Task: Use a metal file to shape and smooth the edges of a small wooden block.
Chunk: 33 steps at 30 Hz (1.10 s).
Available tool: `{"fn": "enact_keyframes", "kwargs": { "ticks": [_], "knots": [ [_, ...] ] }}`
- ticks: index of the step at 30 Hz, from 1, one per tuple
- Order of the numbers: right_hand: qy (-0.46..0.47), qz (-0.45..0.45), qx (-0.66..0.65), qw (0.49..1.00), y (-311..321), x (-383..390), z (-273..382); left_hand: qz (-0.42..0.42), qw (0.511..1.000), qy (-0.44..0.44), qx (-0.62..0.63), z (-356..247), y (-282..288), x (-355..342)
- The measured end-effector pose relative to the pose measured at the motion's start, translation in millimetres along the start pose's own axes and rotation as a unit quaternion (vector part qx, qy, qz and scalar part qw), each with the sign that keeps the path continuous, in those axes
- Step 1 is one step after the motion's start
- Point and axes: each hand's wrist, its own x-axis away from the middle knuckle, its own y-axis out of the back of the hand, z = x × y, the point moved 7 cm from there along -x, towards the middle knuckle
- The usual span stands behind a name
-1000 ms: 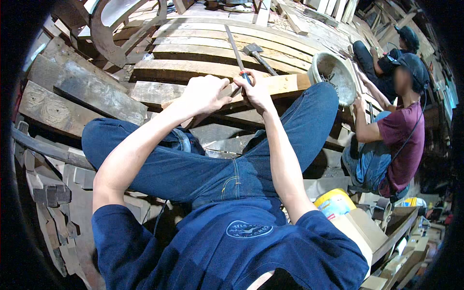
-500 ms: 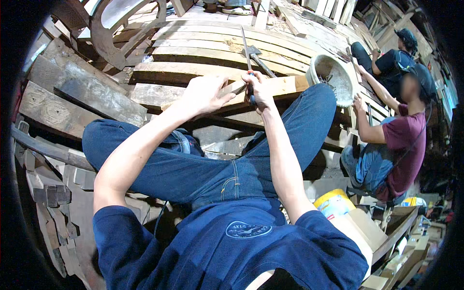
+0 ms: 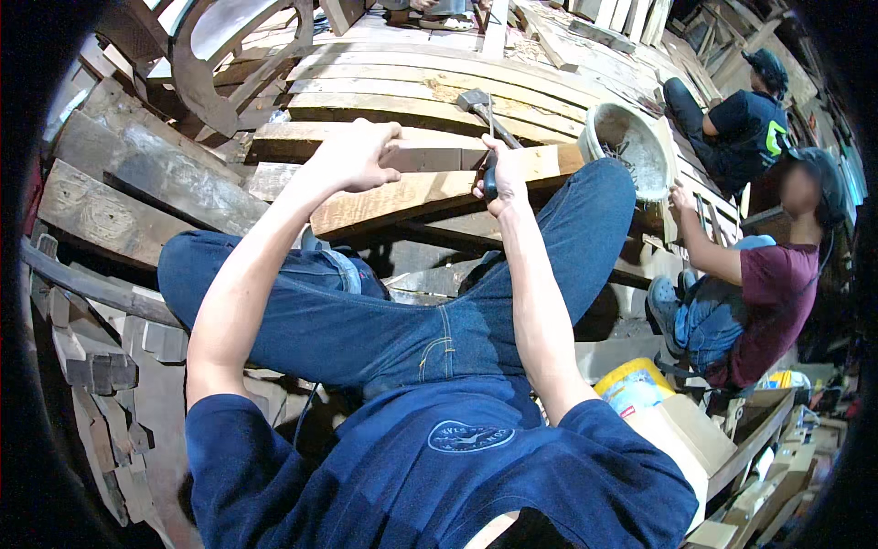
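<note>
My left hand (image 3: 358, 157) is closed around the near-left end of a short grey-brown wooden block (image 3: 434, 157). The block lies level along a pale wooden beam (image 3: 402, 199), and its far end reaches my right hand. In my right hand (image 3: 503, 178) is a slim metal-shafted tool with a dark handle (image 3: 491, 176); the fingers wrap the handle and the shaft points away from me. Whether the tool touches the block is hard to see. Just beyond the right hand lies a hammer (image 3: 474, 99), its handle slanting toward the beam.
A whitish bucket (image 3: 594, 137) with nail-like pieces stands right of the beam, beside my knee. Planks (image 3: 366, 87) form the work surface ahead. Two co-workers sit at the right, one in a maroon shirt (image 3: 777, 284). A yellow-rimmed container (image 3: 631, 384) stands by my right elbow.
My left hand has moved left and slightly up, showing more of the block. My right hand has shifted slightly right and the tool tilts differently. The maroon-shirted co-worker has leaned back to the right.
</note>
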Motion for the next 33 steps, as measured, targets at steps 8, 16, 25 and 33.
{"fn": "enact_keyframes", "kwargs": {
  "ticks": [8,16,25,33],
  "knots": [
    [-0.006,0.017,-0.034,0.999,-2,-2,-2,-0.039,0.992,0.002,0.123,8,20,-3],
    [0.081,-0.025,0.038,0.996,-1,1,8,-0.132,0.982,0.048,0.125,12,21,-1],
    [0.073,-0.006,0.045,0.996,8,-7,1,-0.068,0.99,0.122,0.026,41,-17,-15],
    [0.095,-0.016,0.121,0.988,4,-7,5,-0.033,0.991,0.123,0.034,45,-31,-14]
  ]
}}
